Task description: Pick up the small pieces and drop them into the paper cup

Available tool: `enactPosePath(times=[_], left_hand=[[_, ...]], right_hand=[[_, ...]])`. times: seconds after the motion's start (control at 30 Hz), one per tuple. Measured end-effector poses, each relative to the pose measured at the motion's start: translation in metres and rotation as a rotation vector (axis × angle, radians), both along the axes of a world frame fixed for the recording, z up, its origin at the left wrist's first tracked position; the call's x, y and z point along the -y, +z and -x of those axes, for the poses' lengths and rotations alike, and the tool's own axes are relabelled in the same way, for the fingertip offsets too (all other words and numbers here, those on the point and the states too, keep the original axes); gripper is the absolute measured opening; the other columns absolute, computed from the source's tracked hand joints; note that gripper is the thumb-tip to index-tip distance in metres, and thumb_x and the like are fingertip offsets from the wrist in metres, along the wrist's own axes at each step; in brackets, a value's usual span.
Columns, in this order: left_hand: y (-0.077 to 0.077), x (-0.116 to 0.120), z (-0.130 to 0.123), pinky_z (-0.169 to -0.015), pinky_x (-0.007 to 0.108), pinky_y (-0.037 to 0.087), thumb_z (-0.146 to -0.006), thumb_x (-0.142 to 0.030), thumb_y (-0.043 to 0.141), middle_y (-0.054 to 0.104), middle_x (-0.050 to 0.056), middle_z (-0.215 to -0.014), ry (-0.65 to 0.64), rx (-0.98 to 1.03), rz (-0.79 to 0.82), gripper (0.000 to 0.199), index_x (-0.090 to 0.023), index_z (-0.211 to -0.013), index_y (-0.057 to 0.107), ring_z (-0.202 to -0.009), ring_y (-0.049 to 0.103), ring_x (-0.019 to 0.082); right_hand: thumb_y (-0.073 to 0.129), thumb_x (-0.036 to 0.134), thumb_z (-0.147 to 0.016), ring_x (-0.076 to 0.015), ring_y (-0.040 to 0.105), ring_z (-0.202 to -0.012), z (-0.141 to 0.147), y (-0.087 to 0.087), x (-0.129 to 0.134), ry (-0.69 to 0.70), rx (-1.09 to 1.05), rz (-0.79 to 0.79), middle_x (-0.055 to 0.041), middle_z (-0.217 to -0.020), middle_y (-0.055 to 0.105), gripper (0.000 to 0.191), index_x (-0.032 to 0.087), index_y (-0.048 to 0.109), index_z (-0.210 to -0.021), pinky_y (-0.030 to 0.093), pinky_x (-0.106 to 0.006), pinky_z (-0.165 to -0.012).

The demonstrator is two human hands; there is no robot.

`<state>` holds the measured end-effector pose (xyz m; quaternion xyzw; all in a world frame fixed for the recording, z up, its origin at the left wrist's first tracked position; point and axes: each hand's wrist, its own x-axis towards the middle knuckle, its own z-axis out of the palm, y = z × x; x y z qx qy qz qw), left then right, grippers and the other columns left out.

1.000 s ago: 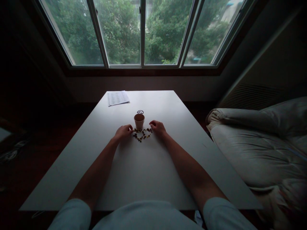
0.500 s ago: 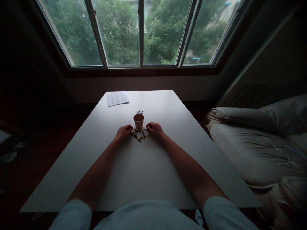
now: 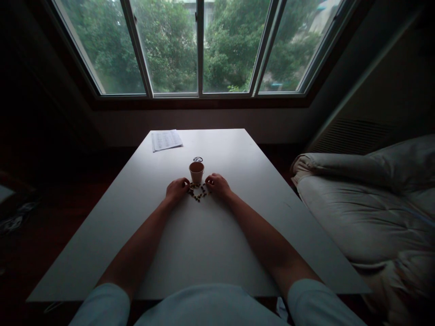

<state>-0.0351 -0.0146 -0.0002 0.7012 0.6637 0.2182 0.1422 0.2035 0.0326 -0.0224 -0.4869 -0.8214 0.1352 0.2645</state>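
An upright paper-like cup (image 3: 196, 175) with a brown inside stands on the white table, between my hands. In front of it, many small dark and yellowish pieces (image 3: 198, 198) lie in a rough ring; they are too small to name. At the ring's left side, my left hand (image 3: 177, 189) has its fingers curled and pinched together. My right hand (image 3: 218, 185) is bent the same way at the ring's right side, thumb and fingertips close together. Whatever lies between the fingertips of either hand is too small to make out.
Behind the cup lies a small dark loop-shaped object (image 3: 197, 159). Printed sheets of paper (image 3: 166, 140) rest at the far left corner of the white table (image 3: 210, 253). A padded, light-coloured sofa (image 3: 353, 203) stands along the right, and a window (image 3: 200, 50) is beyond the table.
Both hands have shifted slightly inward, the left to the right and the right to the left, closer to the ring of pieces. The cup has stayed in place.
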Motion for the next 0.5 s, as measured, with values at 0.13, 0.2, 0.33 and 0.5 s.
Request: enactPosePath(times=[0.13, 0.2, 0.33, 0.5], left_hand=[[0.0008, 0.0024, -0.0031, -0.069, 0.027, 0.040, -0.086, -0.046, 0.061, 0.071, 0.003, -0.091, 0.022, -0.007, 0.011, 0.025, -0.028, -0.100, 0.072, -0.082, 0.062, 0.018], [0.0008, 0.0035, -0.0046, -0.068, 0.027, 0.040, -0.086, -0.049, 0.061, 0.071, 0.004, -0.091, 0.023, -0.010, 0.009, 0.027, -0.028, -0.100, 0.072, -0.082, 0.062, 0.018], [0.0000, 0.0047, -0.0070, -0.067, 0.027, 0.039, -0.086, -0.050, 0.061, 0.071, 0.003, -0.090, 0.009, -0.016, -0.011, 0.028, -0.028, -0.099, 0.072, -0.082, 0.062, 0.018], [-0.0013, 0.0047, -0.0096, -0.069, 0.028, 0.040, -0.087, -0.048, 0.061, 0.071, 0.004, -0.089, -0.001, -0.006, -0.024, 0.029, -0.027, -0.103, 0.072, -0.082, 0.062, 0.018]], right_hand=[[0.064, 0.022, -0.087, -0.0161, 0.057, -0.087, -0.0005, 0.0020, 0.0030, 0.001, -0.003, -0.002, -0.0051, -0.093, 0.064, 0.012, 0.022, 0.074, -0.094, 0.042, -0.024, -0.076], [0.065, 0.023, -0.087, -0.0163, 0.057, -0.087, -0.0006, 0.0031, 0.0039, 0.005, 0.001, -0.001, -0.0052, -0.093, 0.064, 0.012, 0.022, 0.074, -0.094, 0.042, -0.024, -0.076], [0.066, 0.024, -0.086, -0.0161, 0.057, -0.085, -0.0004, 0.0040, 0.0038, 0.022, 0.004, 0.003, -0.0046, -0.092, 0.063, 0.013, 0.023, 0.075, -0.095, 0.043, -0.024, -0.075], [0.068, 0.022, -0.084, -0.0160, 0.057, -0.087, -0.0005, 0.0037, 0.0033, 0.018, 0.007, 0.015, -0.0043, -0.093, 0.063, 0.014, 0.023, 0.074, -0.096, 0.043, -0.024, -0.076]])
